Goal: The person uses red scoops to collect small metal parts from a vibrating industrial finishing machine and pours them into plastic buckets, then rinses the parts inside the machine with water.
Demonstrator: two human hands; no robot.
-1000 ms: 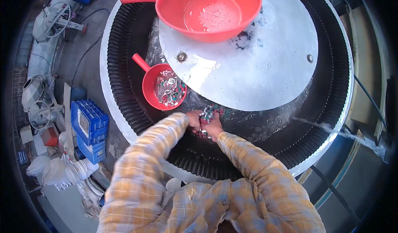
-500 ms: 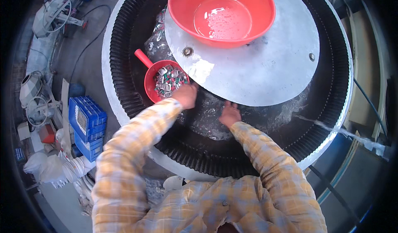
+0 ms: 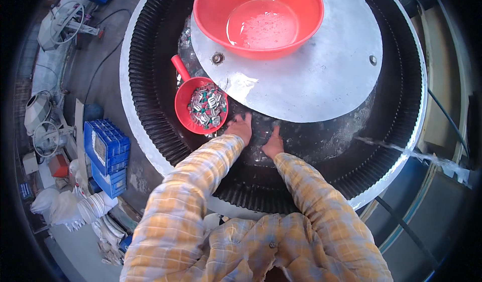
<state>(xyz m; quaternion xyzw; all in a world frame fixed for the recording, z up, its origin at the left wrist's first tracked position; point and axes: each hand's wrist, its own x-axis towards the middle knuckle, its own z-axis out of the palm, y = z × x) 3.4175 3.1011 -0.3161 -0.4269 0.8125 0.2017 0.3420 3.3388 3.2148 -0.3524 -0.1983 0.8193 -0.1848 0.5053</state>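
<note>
My left hand [image 3: 241, 127] is down in the black ribbed round tub [image 3: 155, 116], just right of a red plastic ladle [image 3: 184, 112]. Small silvery metal pieces [image 3: 207, 106], some with green or red parts, fill the ladle's bowl; its handle points to the upper left. My right hand [image 3: 273, 144] is low in the tub a little way right of the left. Both hands seem to hold nothing, thumbs raised and apart from the fingers. Some fingertips are hard to make out against the dark, wet contents. Between and around the hands lies a wet, glistening layer.
A pale metal disc [image 3: 321, 88] covers the tub's middle, with a large red basin [image 3: 301, 40] of shallow water on it. A water stream [image 3: 427, 156] crosses the tub's right rim. Blue crates [image 3: 108, 149] stand on the floor at the left, near white sacks [image 3: 63, 204].
My left hand has moved right, away from the ladle's edge and closer to my right hand. The ladle now sits apart from it, with its handle turned slightly more upright.
</note>
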